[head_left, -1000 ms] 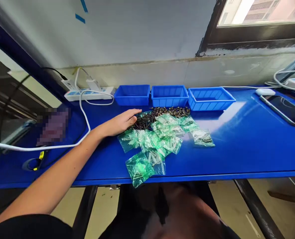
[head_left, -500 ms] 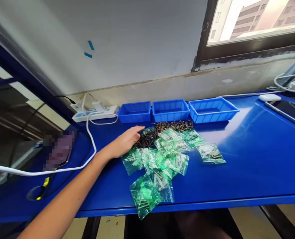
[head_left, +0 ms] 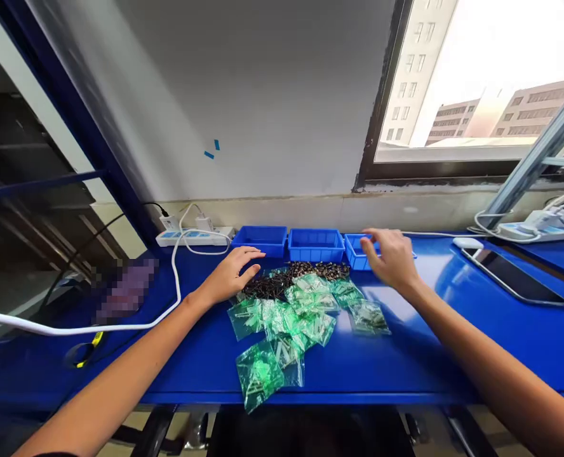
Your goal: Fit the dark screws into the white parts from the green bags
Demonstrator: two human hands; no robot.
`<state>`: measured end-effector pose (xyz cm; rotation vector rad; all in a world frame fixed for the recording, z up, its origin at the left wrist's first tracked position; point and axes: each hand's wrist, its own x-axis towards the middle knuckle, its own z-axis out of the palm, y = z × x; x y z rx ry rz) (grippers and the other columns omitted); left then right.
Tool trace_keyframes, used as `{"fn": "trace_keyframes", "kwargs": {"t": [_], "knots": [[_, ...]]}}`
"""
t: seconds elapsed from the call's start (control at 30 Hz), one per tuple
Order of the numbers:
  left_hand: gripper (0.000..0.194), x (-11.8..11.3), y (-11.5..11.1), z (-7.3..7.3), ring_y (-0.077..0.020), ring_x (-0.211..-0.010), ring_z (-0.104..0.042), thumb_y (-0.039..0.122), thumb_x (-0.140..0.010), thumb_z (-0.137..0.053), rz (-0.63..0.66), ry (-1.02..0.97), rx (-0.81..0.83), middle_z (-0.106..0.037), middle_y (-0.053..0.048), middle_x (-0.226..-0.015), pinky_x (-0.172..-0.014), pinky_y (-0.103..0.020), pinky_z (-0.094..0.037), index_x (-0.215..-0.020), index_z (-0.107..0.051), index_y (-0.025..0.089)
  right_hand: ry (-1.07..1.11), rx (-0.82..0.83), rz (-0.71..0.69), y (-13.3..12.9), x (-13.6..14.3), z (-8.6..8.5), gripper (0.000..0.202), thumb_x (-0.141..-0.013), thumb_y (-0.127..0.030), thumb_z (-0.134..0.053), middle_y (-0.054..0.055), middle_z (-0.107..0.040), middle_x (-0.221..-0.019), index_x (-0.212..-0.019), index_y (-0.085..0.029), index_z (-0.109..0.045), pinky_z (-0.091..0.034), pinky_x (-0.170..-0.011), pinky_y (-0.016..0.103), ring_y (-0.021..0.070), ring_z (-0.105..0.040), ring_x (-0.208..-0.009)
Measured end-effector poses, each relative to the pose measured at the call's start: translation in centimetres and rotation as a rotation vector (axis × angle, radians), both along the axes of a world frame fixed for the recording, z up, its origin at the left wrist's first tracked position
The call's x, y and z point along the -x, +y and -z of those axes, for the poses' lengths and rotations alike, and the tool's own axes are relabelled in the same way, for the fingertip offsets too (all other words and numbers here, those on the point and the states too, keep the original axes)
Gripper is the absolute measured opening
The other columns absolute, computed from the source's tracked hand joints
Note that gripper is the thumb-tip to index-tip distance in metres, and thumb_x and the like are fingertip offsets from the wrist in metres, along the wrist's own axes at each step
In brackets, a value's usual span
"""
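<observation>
My left hand point(head_left: 229, 274) is open at the left edge of a pile of dark screws point(head_left: 270, 285), thumb and fingers apart. Over the front of the right blue bin point(head_left: 355, 259), my right hand point(head_left: 390, 255) is raised, open, hiding part of that bin. Brass-toned small parts point(head_left: 332, 271) lie behind several green-tinted plastic bags point(head_left: 282, 317) holding small pieces. One bag point(head_left: 259, 376) hangs slightly over the table's front edge. The left bin point(head_left: 260, 240) and middle bin point(head_left: 315, 245) stand in a row behind the pile.
A power strip point(head_left: 220, 236) with a white cable point(head_left: 174, 279) lies at the back left, a yellow-and-black object point(head_left: 89, 349) at the left. On the right are a phone point(head_left: 515, 276), a white case point(head_left: 467, 243) and another power strip point(head_left: 515, 231).
My right hand has come into view by the right bin. The view has tilted up and shifted. My left hand is still beside the dark screws.
</observation>
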<state>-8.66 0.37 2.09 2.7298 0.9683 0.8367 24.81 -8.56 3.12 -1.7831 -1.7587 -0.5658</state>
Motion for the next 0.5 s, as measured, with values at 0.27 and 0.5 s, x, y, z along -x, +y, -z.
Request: {"fn": "trace_keyframes", "kwargs": {"t": [0.27,0.5], "knots": [[0.030,-3.6,3.0,-0.6,-0.0256,-0.111,-0.055,0.030,-0.088,-0.043,-0.109,0.108,-0.012,-0.062,-0.010,-0.114,-0.098,-0.047,-0.041,-0.111,-0.059,0.019,0.056,0.335,0.062,1.7,1.8,0.2,0.047,-0.096,-0.039,-0.021,0.010,-0.070,-0.094,-0.122,-0.019,-0.055,-0.042,-0.082,0.041,0.0279,-0.063,-0.096],[0.050,-6.1,3.7,-2.1,-0.0258,-0.118,-0.052,0.039,-0.088,-0.044,-0.071,0.157,0.099,-0.055,-0.013,-0.129,-0.098,-0.042,-0.042,-0.132,-0.043,0.017,0.130,0.030,-0.006,4.9,2.5,0.4,0.054,-0.091,-0.053,-0.034,0.017,-0.055,-0.125,-0.120,-0.015,-0.058,-0.046,-0.092,0.044,0.0291,-0.056,-0.111]]}}
